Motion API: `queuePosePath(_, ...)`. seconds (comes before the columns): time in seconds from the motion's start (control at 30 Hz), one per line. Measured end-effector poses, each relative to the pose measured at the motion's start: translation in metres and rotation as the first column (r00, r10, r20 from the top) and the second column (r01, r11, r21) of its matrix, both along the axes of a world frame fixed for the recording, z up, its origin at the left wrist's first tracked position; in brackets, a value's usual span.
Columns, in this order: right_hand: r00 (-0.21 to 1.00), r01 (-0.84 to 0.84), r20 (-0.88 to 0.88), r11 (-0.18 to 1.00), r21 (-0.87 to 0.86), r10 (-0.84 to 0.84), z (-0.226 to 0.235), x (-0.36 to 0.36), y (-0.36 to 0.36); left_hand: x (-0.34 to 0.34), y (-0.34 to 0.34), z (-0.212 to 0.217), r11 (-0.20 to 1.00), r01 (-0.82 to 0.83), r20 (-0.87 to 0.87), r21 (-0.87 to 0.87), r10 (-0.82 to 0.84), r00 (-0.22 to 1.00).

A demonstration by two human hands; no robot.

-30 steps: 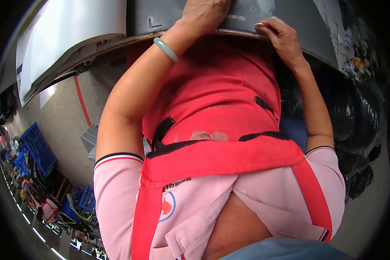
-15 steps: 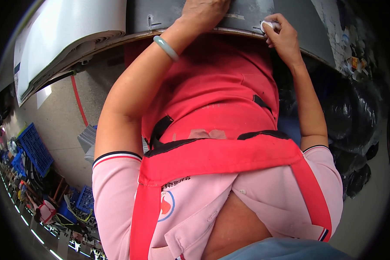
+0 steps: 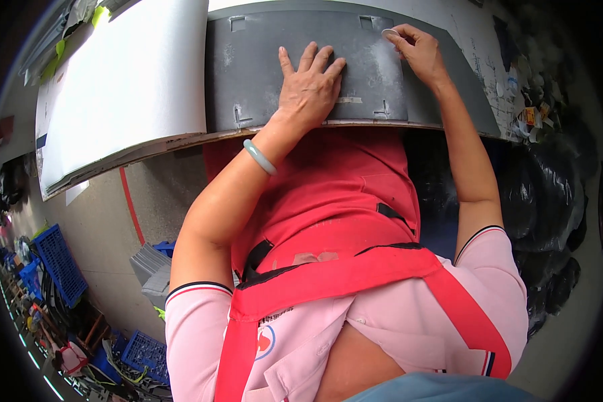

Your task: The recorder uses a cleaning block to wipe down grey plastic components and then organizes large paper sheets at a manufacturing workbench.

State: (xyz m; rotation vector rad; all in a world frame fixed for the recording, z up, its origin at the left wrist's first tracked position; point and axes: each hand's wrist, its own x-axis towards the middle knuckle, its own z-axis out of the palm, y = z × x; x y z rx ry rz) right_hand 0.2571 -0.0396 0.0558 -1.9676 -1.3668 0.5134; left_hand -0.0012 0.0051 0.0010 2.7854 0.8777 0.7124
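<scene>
Now left hand (image 3: 309,87) lies flat on grey panel (image 3: 261,67); right hand (image 3: 419,53) pinches white disc (image 3: 389,33).

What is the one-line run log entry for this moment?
left hand: flat on grey panel | right hand: pinching small white disc at panel's top edge

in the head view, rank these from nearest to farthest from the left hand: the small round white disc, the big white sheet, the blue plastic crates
From the left hand, flat on the grey panel:
1. Small round white disc, up right, pinched in the right hand.
2. Big white sheet, to the left.
3. Blue plastic crates, far lower left on the floor.
</scene>
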Motion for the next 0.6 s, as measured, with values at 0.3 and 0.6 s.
queuePosePath(0.3,0.966,-0.108,0.237,0.994,-0.004,0.106,-0.013,0.016,0.061,0.0,0.0,0.006,1.0,-0.003,-0.003,-0.023,0.003,1.0)
queuePosePath(0.6,0.911,-0.089,0.384,0.98,-0.177,0.152,-0.009,0.023,0.076,-0.001,0.002,0.004,0.999,-0.014,0.027,-0.043,0.015,1.0)
